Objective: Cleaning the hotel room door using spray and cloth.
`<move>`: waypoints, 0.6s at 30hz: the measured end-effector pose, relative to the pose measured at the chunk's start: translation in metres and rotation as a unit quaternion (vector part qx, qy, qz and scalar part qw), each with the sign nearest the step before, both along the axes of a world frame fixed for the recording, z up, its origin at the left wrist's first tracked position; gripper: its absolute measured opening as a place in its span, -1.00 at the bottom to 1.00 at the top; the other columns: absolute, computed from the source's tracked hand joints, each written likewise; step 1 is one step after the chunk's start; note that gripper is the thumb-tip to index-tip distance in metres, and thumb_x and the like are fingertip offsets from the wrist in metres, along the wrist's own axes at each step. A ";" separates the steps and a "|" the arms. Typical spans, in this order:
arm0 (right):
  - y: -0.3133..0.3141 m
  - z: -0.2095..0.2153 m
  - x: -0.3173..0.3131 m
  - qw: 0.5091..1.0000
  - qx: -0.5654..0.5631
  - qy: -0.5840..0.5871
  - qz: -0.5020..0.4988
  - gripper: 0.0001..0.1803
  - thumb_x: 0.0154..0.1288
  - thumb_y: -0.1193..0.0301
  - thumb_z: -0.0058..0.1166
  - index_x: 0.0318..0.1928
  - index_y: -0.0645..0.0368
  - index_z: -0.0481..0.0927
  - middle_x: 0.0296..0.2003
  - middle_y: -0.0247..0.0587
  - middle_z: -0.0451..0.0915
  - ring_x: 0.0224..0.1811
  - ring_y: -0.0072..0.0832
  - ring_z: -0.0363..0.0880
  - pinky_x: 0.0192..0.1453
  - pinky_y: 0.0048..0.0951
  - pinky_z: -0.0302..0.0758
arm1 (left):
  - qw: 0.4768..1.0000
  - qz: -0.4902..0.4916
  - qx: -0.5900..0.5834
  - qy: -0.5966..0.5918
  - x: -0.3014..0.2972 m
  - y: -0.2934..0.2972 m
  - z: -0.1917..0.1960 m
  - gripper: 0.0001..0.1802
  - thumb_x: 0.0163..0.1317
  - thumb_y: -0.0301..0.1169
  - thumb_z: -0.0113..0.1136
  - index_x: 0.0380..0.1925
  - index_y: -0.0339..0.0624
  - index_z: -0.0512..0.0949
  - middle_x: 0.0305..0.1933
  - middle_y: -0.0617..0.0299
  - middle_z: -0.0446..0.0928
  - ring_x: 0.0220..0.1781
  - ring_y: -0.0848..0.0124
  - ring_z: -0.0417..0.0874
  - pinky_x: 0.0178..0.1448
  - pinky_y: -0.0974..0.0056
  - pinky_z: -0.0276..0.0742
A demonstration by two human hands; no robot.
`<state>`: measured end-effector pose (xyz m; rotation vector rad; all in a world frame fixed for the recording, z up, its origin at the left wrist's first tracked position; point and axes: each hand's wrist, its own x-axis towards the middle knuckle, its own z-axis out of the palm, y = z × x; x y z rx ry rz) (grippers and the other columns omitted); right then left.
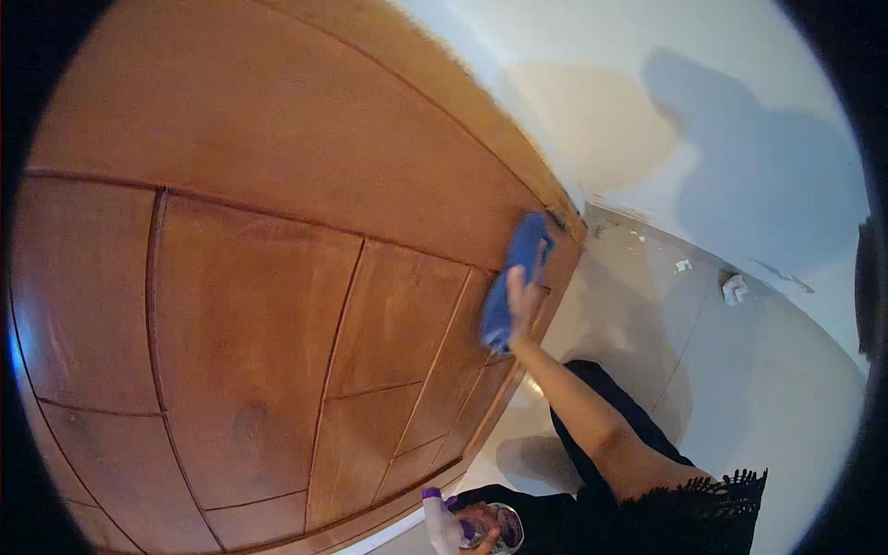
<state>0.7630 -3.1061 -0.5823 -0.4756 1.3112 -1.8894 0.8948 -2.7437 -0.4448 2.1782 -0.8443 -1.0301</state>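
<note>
My right hand (523,303) presses a blue cloth (497,314) against a brown wooden door (250,314) with grooved panels, near its lower right corner. The arm is stretched out and the hand is slightly blurred. Low in the view, my left hand (486,520) is wrapped round a spray bottle (444,525) with a white and purple trigger head. Most of the bottle's body is hidden by the hand or cut off by the lower edge.
A wooden frame (495,111) borders the door beside a pale wall (592,120) that carries a shadow. On the light tiled floor (731,407) lie a crumpled white scrap (733,289) and small white flakes (683,265) along the wall's foot.
</note>
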 end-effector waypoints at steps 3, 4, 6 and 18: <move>0.038 0.033 0.035 0.919 -0.226 0.309 0.093 -0.30 0.17 0.12 0.02 0.27 0.21 0.25 0.36 0.01 0.04 0.43 0.01 -0.15 0.42 -0.04 -0.15 | 1.000 0.005 -0.009 0.007 0.003 -0.001 0.000 -0.39 -0.04 -0.32 0.42 0.03 -0.25 0.42 -0.04 0.12 0.51 -0.01 0.30 0.52 0.10 0.25 0.44; 0.049 0.035 0.041 0.892 -0.273 0.349 0.092 -0.34 0.17 0.13 0.01 0.26 0.12 0.29 0.37 -0.04 0.03 0.44 0.01 -0.17 0.41 0.02 -0.18 | 1.000 0.007 -0.014 0.011 0.004 -0.001 -0.001 -0.39 -0.04 -0.32 0.42 0.03 -0.25 0.42 -0.04 0.12 0.51 -0.01 0.30 0.51 0.10 0.25 0.44; 0.065 0.033 0.044 0.820 -0.339 0.448 0.109 -0.40 0.16 0.13 -0.01 0.23 -0.04 0.36 0.38 -0.16 0.02 0.45 -0.01 -0.21 0.40 0.14 -0.24 | 0.999 0.013 -0.024 0.017 0.005 0.003 -0.001 -0.39 -0.04 -0.32 0.42 0.03 -0.25 0.42 -0.04 0.12 0.50 -0.01 0.30 0.51 0.10 0.25 0.44; 0.074 0.192 0.102 0.697 -0.497 0.504 0.117 -0.25 -0.01 0.19 0.11 0.29 -0.33 0.25 0.40 -0.38 0.01 0.44 -0.29 -0.05 0.41 0.11 -0.18 | 0.990 0.078 -0.090 0.075 0.006 0.070 -0.026 -0.39 -0.04 -0.33 0.42 0.03 -0.24 0.41 -0.03 0.12 0.50 0.01 0.30 0.51 0.12 0.25 0.43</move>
